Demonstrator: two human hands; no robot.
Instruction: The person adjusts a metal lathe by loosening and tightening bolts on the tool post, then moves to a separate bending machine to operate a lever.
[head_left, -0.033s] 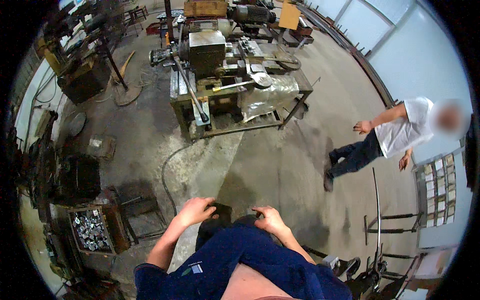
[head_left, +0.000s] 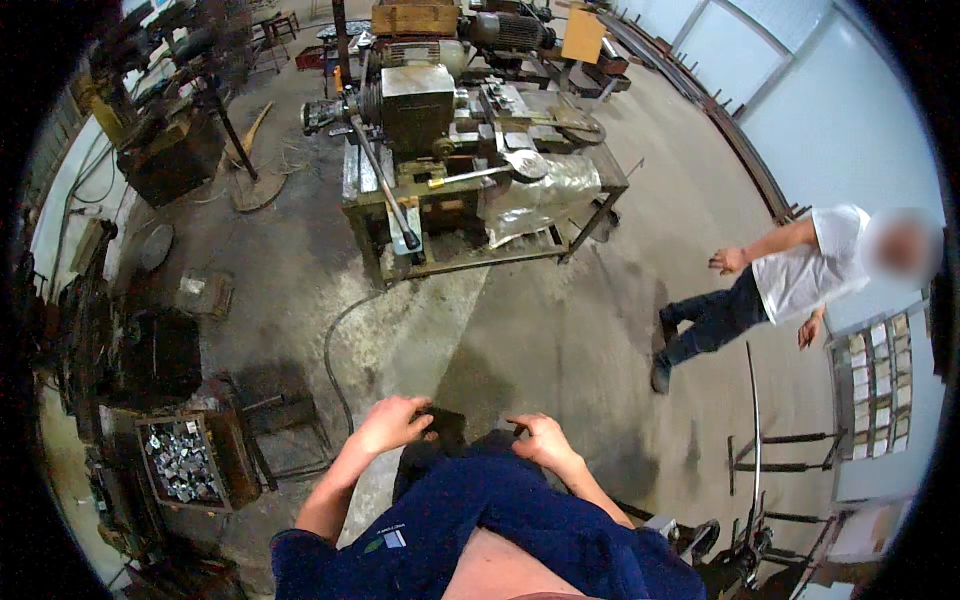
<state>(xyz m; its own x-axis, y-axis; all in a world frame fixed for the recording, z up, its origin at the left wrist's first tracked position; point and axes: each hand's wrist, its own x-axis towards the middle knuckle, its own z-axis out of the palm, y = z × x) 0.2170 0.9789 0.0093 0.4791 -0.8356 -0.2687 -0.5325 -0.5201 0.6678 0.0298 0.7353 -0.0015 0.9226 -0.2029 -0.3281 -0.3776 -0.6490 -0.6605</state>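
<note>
Both my hands hover in front of my body, above my dark trousers and the floor. My left hand (head_left: 394,425) has its fingers loosely bent toward the right, the thumb apart; nothing shows in it. A short gap away, my right hand (head_left: 546,442) points its fingers inward, also loosely bent and apart, with no object visible in it. Dark patches show by the fingertips of both hands, too small to make out. My dark blue shirt (head_left: 480,500) is just below them. Neither hand touches a machine or tool.
Ahead stands a metal machine bench (head_left: 470,265) with levers and a plastic-wrapped part. A black cable (head_left: 328,350) crosses the floor. At left sits a crate (head_left: 222,440) of small metal pieces. A person in a white shirt (head_left: 815,262) is at right, near a metal rack (head_left: 785,466).
The view has shifted very slightly. The person at right has a foot placed a little lower in the picture. My hands keep the same pose.
</note>
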